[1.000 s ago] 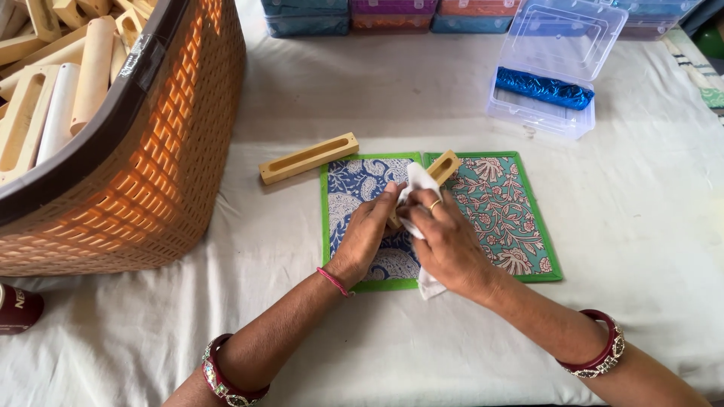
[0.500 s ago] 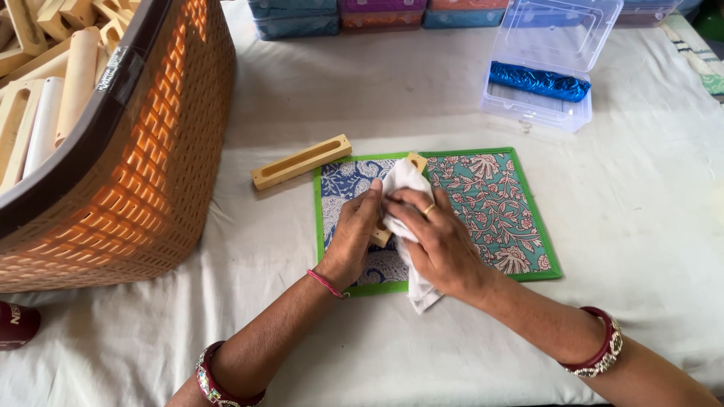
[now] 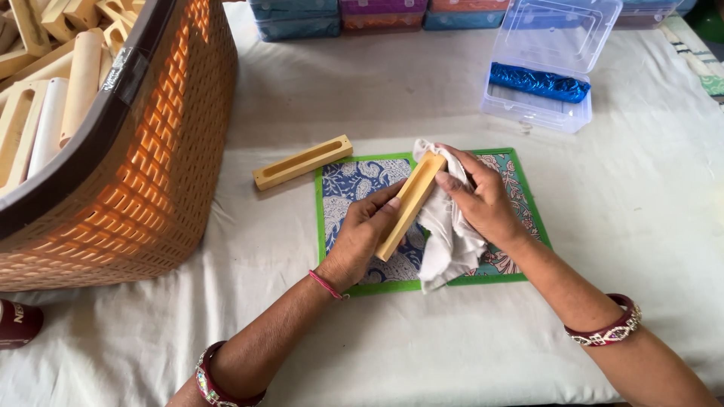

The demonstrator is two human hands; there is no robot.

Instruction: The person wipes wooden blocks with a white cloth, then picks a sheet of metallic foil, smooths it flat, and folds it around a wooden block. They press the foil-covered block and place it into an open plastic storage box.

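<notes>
My left hand [image 3: 362, 235] grips a long yellowish wooden block [image 3: 411, 203] tilted on edge above a patterned mat with a green border [image 3: 520, 222]. My right hand [image 3: 483, 200] presses a white cloth [image 3: 449, 234] against the block's right side; the cloth hangs down onto the mat. A second wooden block with a slot [image 3: 303, 161] lies flat on the white table cover, just left of the mat.
A large orange woven basket [image 3: 151, 173] holding several wooden blocks stands at the left. An open clear plastic box [image 3: 550, 68] with a blue shiny roll [image 3: 539, 81] sits at the back right. Coloured boxes [image 3: 377, 15] line the far edge. A dark red container [image 3: 16, 324] stands at bottom left.
The block has been lifted and turned so its long plain side faces up. The cloth has shifted from over the block to its right side, under my right hand.
</notes>
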